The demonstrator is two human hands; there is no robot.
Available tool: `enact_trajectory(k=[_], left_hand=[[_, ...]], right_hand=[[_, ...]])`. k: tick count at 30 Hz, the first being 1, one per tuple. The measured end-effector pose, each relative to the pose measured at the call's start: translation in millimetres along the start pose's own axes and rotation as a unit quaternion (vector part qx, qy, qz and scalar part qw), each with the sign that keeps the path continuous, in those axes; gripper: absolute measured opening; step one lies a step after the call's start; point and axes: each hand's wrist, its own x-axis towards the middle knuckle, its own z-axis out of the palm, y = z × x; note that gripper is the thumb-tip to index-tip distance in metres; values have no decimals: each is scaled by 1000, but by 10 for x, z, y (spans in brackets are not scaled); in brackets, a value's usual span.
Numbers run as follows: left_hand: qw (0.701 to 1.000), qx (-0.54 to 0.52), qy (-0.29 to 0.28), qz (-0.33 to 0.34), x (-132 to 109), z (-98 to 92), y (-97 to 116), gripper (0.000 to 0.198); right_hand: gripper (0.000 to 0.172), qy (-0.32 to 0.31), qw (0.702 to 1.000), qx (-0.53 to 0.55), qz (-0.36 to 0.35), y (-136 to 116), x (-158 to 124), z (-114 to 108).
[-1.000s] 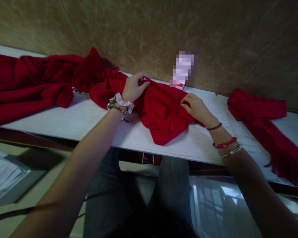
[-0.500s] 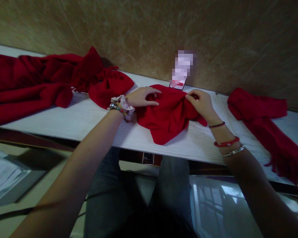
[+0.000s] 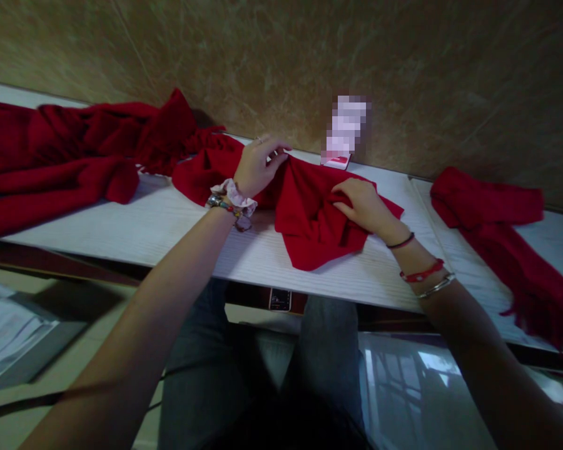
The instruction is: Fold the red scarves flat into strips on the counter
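Red, rumpled, woven-looking cloth (image 3: 304, 234) extends from the left hand (image 3: 254, 167), pinched nearly closed on its far edge, to beneath the half-curled right hand (image 3: 366, 211), whose hold cannot be confirmed, and should handle light, limp and sturdy, best gripped along its edges.

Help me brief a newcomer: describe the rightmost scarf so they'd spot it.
On the white tabletop along the brown wall, look right of the person's right hand. The red scarf there bends sharply and ends in fringe, lying apart from the red cloth under that hand.
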Motion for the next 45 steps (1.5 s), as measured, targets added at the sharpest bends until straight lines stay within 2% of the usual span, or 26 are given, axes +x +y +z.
enact_trajectory(k=[2,4,7,9,10,12,13,14,16,18,19,21,22,23,25,27,28,30,33,34,36,38,40,42,43,45], left_hand=[[1000,1,-5,-10,-15,19,-8,22],[1000,3,-8,-18,-33,34,-9,20],[1000,6,2,-13,-49,41,29,19],[999,-4,-30,15,-52,46,81,22],[997,-13,-68,37,-52,51,110,25],[982,-25,-166,85,-54,71,157,36],[972,-23,-212,103,-56,83,170,42],[963,-14,-246,113,-57,95,174,48],[957,16,-268,112,-60,114,152,50],[965,46,-240,91,-58,118,102,43],[972,58,-213,78,-56,114,72,40],[985,76,-144,52,-50,97,17,34],[990,82,-108,38,-46,86,-2,32],[993,87,-74,25,-43,73,-11,31],[996,93,-11,8,-39,48,5,27],[996,86,35,13,-41,35,70,23],[996,71,37,29,-43,37,117,22],[996,21,-27,86,-54,63,212,23],[968,-11,-200,152,-76,146,283,35],[960,0,-235,151,-82,174,278,37],[960,32,-248,130,-89,206,236,34],[970,51,-212,111,-87,195,186,30],[979,59,-162,104,-78,149,166,26],[983,48,-140,107,-71,97,186,24],[982,35,-148,111,-69,77,204,24],[970,3,-209,123,-72,61,241,29]], right_hand=[[12,29,999,21,29,68,9,2],[9,103,990,65,77,186,24,9],[12,208,953,152,157,396,48,52],[17,240,933,182,197,489,52,79],[18,251,928,179,209,503,49,81],[20,261,933,141,201,455,36,50],[21,253,945,113,175,399,26,21],[23,227,961,86,134,333,16,-13],[25,131,990,42,32,203,-6,-71],[26,26,999,10,-38,123,-26,-92],[26,-14,999,0,-51,107,-34,-89],[22,-54,997,-4,-48,112,-42,-73],[20,-50,998,4,-37,124,-39,-67],[18,-27,999,18,-21,138,-32,-64],[16,66,996,62,27,169,-6,-62],[18,172,973,128,82,215,24,-39],[20,206,958,169,105,248,37,-14],[22,223,929,257,141,325,54,57],[21,203,906,321,187,404,55,137],[20,211,907,308,193,401,52,134],[22,228,929,235,171,339,40,73],[23,191,966,145,98,227,19,-28],[24,86,993,82,10,118,-9,-103],[23,-28,998,41,-44,60,-36,-106],[21,-72,996,24,-52,56,-45,-82],[15,-120,992,-6,-49,85,-50,-17]])
